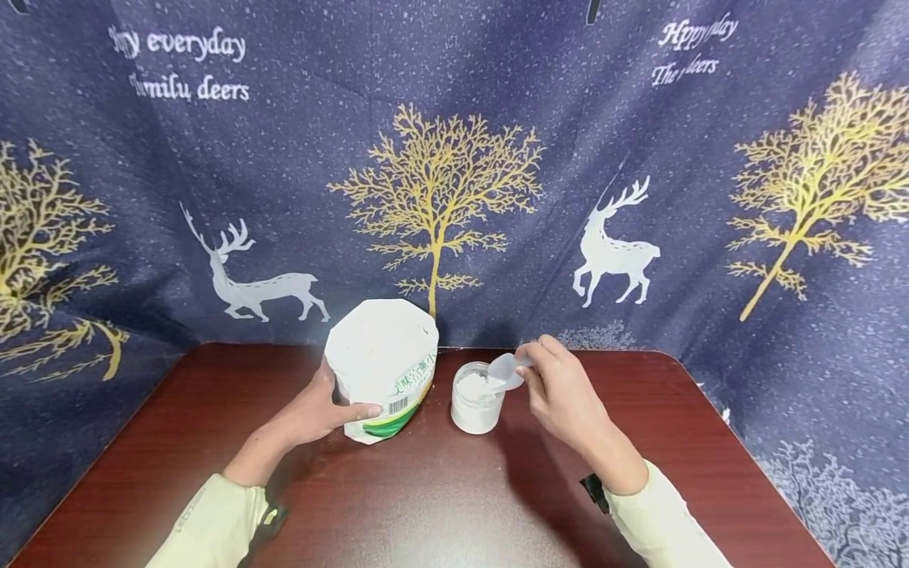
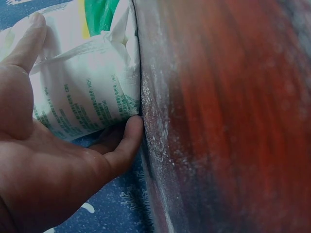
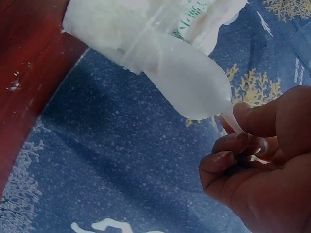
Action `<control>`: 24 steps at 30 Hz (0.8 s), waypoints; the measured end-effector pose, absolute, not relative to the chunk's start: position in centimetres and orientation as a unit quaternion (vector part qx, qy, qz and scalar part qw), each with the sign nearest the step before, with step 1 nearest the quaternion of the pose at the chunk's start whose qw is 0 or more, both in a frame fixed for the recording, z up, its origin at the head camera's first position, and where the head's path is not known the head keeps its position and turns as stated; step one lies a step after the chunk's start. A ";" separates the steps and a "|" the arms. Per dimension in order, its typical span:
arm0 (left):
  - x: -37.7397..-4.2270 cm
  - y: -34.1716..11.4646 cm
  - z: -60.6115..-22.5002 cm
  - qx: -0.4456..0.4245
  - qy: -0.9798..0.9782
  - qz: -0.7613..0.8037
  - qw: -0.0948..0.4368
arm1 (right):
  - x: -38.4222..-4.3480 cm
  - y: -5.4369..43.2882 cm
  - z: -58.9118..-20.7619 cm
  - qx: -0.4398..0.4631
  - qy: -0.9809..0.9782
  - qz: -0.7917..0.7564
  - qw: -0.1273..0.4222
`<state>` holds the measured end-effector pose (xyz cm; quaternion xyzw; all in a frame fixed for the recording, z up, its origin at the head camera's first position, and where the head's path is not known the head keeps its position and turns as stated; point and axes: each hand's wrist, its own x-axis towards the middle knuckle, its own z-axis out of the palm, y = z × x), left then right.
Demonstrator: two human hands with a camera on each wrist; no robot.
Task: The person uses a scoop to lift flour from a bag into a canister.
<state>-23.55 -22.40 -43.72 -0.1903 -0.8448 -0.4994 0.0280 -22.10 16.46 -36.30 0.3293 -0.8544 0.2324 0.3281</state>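
Note:
A white paper bag with green lettering and a barcode stands with its top open. My left hand holds it from the left, thumb across the front and the other fingers round the side; the left wrist view shows the bag's printed side. To its right is a clear jar with white powder in it. My right hand pinches the thin handle of a translucent plastic scoop, whose bowl is tilted over the jar's mouth. In the right wrist view the scoop's bowl overlaps the jar's rim.
Both things stand on a dark red-brown wooden table. Behind it hangs a blue cloth printed with deer and trees. White powder specks lie on the tabletop near the jar.

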 end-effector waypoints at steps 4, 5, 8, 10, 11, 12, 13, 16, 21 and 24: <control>-23.5 -22.4 -43.7 -0.189 -0.845 -0.499 0.030 | -21.8 16.4 -35.9 0.340 -0.850 0.225 0.333; -23.5 -22.4 -43.7 -0.189 -0.845 -0.499 0.030 | -21.7 16.4 -35.8 0.342 -0.849 0.224 0.334; -23.5 -22.4 -43.7 -0.190 -0.844 -0.500 0.033 | -21.5 16.4 -35.6 0.347 -0.845 0.221 0.340; -23.5 -22.4 -43.7 -0.191 -0.843 -0.502 0.033 | -21.4 16.4 -35.5 0.348 -0.843 0.220 0.346; -23.5 -22.4 -43.7 -0.191 -0.843 -0.503 0.032 | -21.3 16.4 -35.5 0.348 -0.842 0.220 0.348; -23.5 -22.4 -43.7 -0.191 -0.842 -0.504 0.031 | -21.3 16.4 -35.4 0.348 -0.842 0.220 0.350; -23.5 -22.4 -43.7 -0.190 -0.841 -0.505 0.029 | -21.3 16.5 -35.4 0.347 -0.842 0.220 0.350; -23.4 -22.3 -43.6 -0.187 -0.841 -0.507 0.024 | -21.2 16.5 -35.4 0.346 -0.843 0.220 0.349; -23.4 -22.3 -43.6 -0.184 -0.843 -0.504 0.024 | -21.3 16.7 -35.4 0.333 -0.847 0.228 0.346; -23.4 -22.3 -43.6 -0.185 -0.843 -0.504 0.024 | -21.5 17.0 -35.5 0.314 -0.854 0.234 0.342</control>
